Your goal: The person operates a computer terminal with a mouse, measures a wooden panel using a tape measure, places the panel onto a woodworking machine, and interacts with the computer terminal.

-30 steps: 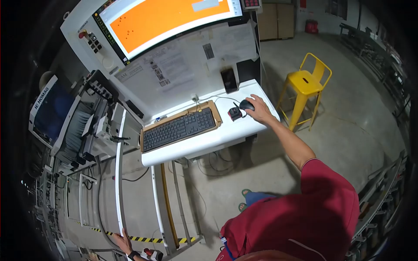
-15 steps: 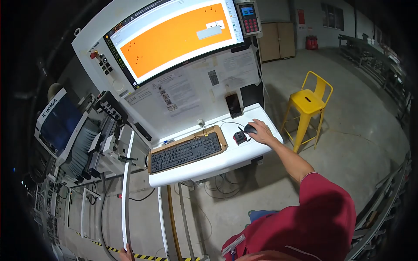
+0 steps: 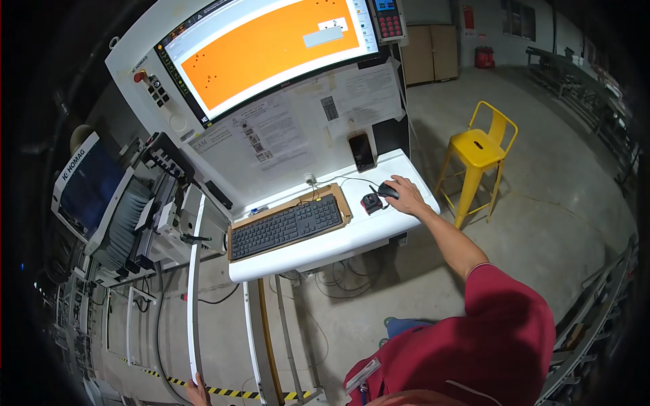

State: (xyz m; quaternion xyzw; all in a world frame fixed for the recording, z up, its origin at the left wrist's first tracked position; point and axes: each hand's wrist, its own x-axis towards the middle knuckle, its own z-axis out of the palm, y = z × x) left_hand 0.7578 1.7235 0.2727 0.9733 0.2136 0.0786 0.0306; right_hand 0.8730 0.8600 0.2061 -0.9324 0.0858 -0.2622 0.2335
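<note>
My right hand (image 3: 408,198) rests over a black computer mouse (image 3: 388,191) on the white shelf (image 3: 318,245), its fingers curved around it. Just left of the mouse sits a small black-and-red device (image 3: 371,202). A black keyboard (image 3: 288,227) lies in a cardboard tray on the same shelf. Low in the view, my left hand (image 3: 198,392) is at the lower end of a long white bar (image 3: 193,304), fingers against it and partly cut off by the frame edge. Above the shelf, a monitor (image 3: 271,57) displays an orange panel shape with small black marks.
A phone (image 3: 361,151) leans against the console behind the shelf. To the right stands a yellow metal stool (image 3: 477,149). Cables (image 3: 342,277) hang beneath the shelf. HOMAG machinery (image 3: 91,186) fills the left side, with yellow-black striped tape (image 3: 230,392) along the floor.
The camera view has tipped down slightly, so the console sits higher in the picture. My right hand stays on the mouse and my left hand stays at the bar.
</note>
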